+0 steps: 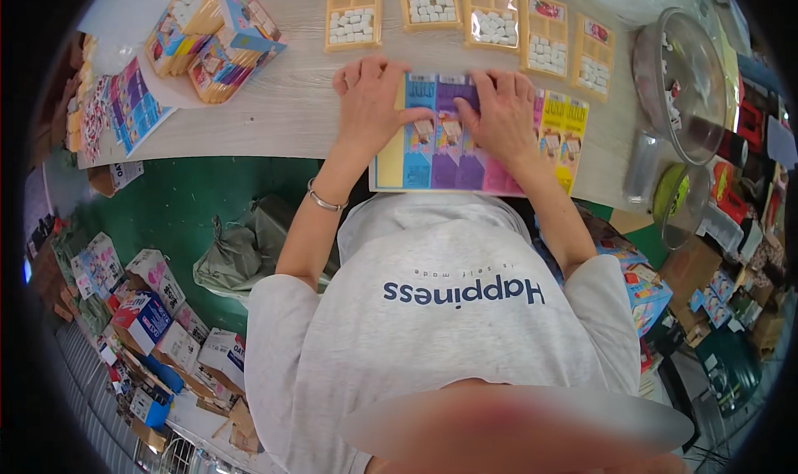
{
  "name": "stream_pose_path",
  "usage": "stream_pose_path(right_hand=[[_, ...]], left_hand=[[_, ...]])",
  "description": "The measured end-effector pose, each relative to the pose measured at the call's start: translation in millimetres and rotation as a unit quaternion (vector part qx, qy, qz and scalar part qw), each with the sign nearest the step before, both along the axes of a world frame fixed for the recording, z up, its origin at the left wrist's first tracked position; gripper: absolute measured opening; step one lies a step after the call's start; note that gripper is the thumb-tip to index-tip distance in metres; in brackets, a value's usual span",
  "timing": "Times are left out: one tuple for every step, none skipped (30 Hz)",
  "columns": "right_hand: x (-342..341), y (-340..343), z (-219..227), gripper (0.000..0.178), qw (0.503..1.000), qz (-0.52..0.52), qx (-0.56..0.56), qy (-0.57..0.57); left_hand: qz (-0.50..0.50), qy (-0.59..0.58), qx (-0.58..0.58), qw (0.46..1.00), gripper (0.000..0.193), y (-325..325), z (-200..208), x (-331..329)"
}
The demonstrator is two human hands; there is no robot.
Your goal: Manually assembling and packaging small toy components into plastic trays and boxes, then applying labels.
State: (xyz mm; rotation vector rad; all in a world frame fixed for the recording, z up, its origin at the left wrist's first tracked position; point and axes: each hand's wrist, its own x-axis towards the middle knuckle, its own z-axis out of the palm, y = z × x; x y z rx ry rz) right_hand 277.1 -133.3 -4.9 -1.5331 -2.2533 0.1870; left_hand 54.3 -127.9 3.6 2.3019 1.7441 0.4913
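Note:
A printed card sheet (446,175) with blue, purple, pink and yellow strips lies at the table's front edge, close against my body. My left hand (374,104) rests at its upper left, fingers spread past the far edge and thumb stretched onto the blue strip. Over the purple and pink part lies my right hand (503,117), fingers apart and thumb pointing inward. Neither hand grips anything. Just beyond the sheet stands a row of several yellow trays (524,42), with small white pieces in one compartment and strawberry pictures in another.
At the far left, a printed box (249,17) holds stacked filled trays. Beside it are more printed sheets (137,104). A clear round bowl (677,142) with a few pieces sits at the right, near a clear rectangular container (642,168). Cartons (158,316) crowd the floor at left.

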Motion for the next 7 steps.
stream_pose_path(right_hand=[[3.6,1.1,-6.6,0.040,1.000,0.002,0.005,0.001],[8.3,-0.5,-13.6,0.033,1.000,-0.002,0.013,0.020],[12.8,-1.7,-20.6,0.026,0.999,-0.006,0.019,0.038],[13.6,-3.3,-18.9,0.026,0.999,-0.005,0.017,0.037],[14.8,-4.4,-17.5,0.022,0.999,-0.006,0.009,0.051],[16.2,-4.5,-15.8,0.017,0.998,-0.008,0.001,0.064],[15.4,-6.1,-16.2,0.017,0.998,-0.005,-0.002,0.062]], left_hand=[[0.002,0.001,0.005,1.000,0.062,2.1,-4.9,-5.4],[-0.002,-0.058,-0.033,0.998,0.054,3.5,-14.2,-12.9],[-0.006,-0.118,-0.072,0.990,0.045,3.4,-23.3,-19.7],[-0.005,-0.119,-0.074,0.990,0.045,2.3,-18.0,-20.5],[0.062,-0.295,-0.224,0.927,0.038,2.2,-13.0,-22.4],[0.126,-0.452,-0.361,0.806,0.031,2.5,-7.7,-23.4],[0.133,-0.455,-0.386,0.792,0.029,5.3,-5.6,-24.2]])
